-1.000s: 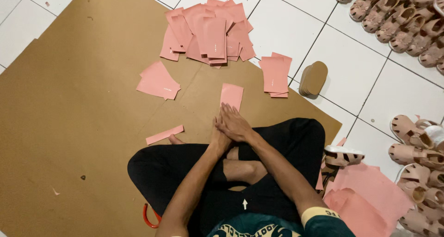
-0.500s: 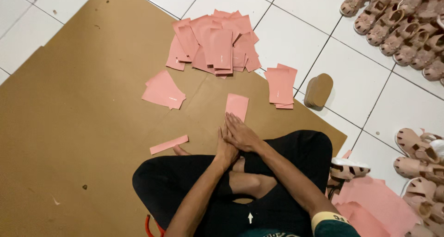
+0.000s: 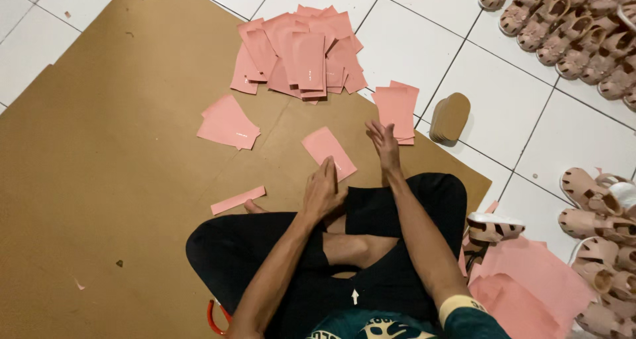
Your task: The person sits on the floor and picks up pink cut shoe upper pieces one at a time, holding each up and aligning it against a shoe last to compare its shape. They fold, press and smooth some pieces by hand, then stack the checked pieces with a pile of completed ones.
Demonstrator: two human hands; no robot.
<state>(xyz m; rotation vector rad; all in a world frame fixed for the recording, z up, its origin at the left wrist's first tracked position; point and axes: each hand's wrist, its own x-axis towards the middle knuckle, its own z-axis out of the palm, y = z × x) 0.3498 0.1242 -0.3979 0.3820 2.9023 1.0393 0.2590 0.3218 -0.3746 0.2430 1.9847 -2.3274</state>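
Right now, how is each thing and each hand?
Left hand: open, fingertips on the single pink card.
Right hand: open, raised, empty.
Single pink card: flat on cardboard.
Pink card pile: spread, overlapping.
Brown insole stack: stacked on tile.
Sandals: in rows.

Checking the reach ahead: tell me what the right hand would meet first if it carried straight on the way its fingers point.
The right hand points up and away; just beyond its fingertips lies the small stack of pink paper rectangles, probably first. Height above the floor is unclear.
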